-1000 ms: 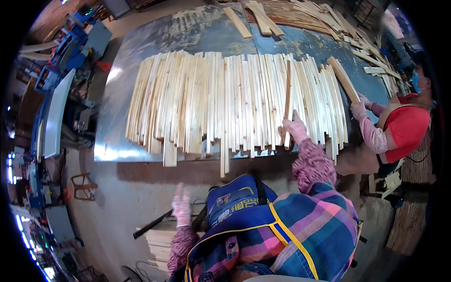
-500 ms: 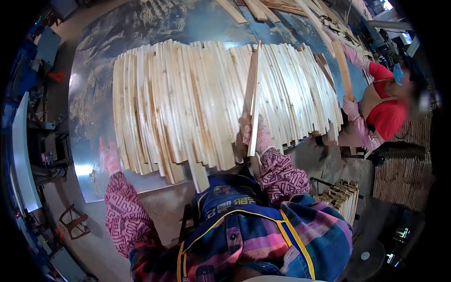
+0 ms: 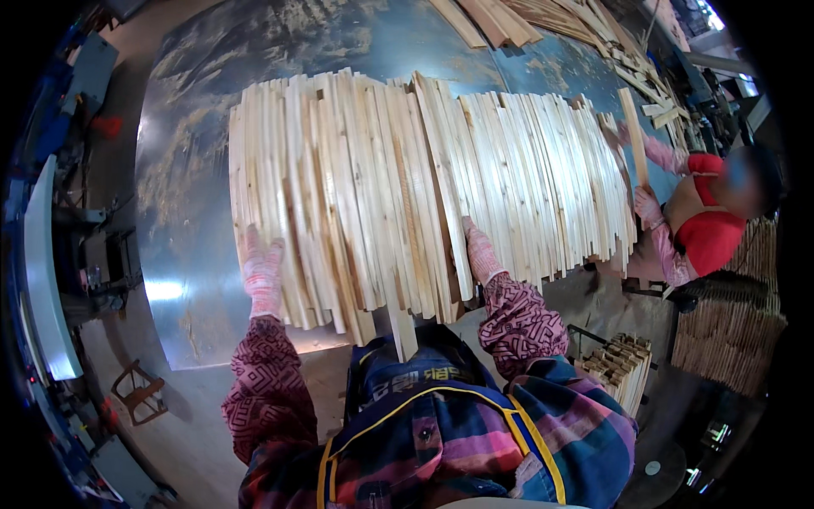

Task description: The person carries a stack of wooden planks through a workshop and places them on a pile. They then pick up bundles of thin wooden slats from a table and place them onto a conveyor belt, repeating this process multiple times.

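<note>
Pale wooden strips [image 3: 339, 187] lie side by side in a long row across a metal-topped table. My left hand [image 3: 263, 278], in a pinkish work glove, rests at the left end of the row, fingers stretched out and apart on the strips. A slightly slanted strip [image 3: 444, 170] lies among the others near the middle, its far end sticking out. Against the right side of its near part lies my right hand [image 3: 483, 253], also gloved, with fingers extended. Its thumb is hidden. One strip [image 3: 403, 332] juts out toward my apron.
The metal tabletop [image 3: 182, 220] carries sawdust smears. Loose boards [image 3: 492, 24] lie at the far edge. At right, a co-worker in red [image 3: 708, 233] holds a wooden strip [image 3: 633, 140]. Bundled strips [image 3: 619, 369] stand low right; a small wooden stool [image 3: 138, 392] is on the floor left.
The strip that my right hand held raised now lies down on the row. My left hand has moved right, from beside the row onto its left end. The view has shifted a little.
</note>
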`<action>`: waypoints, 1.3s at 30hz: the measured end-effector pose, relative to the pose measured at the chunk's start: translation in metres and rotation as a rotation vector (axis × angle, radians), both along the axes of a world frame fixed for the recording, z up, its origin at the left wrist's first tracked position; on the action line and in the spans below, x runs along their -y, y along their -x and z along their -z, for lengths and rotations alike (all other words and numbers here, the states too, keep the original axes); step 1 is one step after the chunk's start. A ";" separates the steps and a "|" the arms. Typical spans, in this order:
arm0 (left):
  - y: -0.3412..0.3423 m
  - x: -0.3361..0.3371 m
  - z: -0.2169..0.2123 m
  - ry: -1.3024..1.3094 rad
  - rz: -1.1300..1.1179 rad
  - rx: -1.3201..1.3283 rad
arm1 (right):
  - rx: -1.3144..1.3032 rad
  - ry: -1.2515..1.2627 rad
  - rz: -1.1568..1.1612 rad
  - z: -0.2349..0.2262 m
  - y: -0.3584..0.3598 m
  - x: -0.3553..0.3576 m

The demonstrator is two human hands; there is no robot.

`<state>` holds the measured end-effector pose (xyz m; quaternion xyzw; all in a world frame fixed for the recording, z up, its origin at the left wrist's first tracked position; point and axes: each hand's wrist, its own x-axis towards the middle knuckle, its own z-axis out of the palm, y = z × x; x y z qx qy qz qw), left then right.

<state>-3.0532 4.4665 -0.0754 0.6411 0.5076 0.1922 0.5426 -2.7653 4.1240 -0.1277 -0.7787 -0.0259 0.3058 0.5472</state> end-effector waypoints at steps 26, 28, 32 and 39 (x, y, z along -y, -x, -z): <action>-0.075 0.081 -0.108 0.035 0.356 0.374 | 0.073 -0.076 -0.179 -0.178 0.015 -0.089; -0.089 0.085 -0.124 0.163 0.314 0.611 | 0.252 -0.161 -0.385 -0.180 0.063 -0.147; -0.058 0.026 -0.118 0.069 0.055 0.284 | 0.572 -0.132 -0.545 -0.161 0.092 -0.188; 0.077 -0.128 0.006 0.064 0.110 -0.628 | 0.609 0.401 -0.125 -0.111 0.010 -0.085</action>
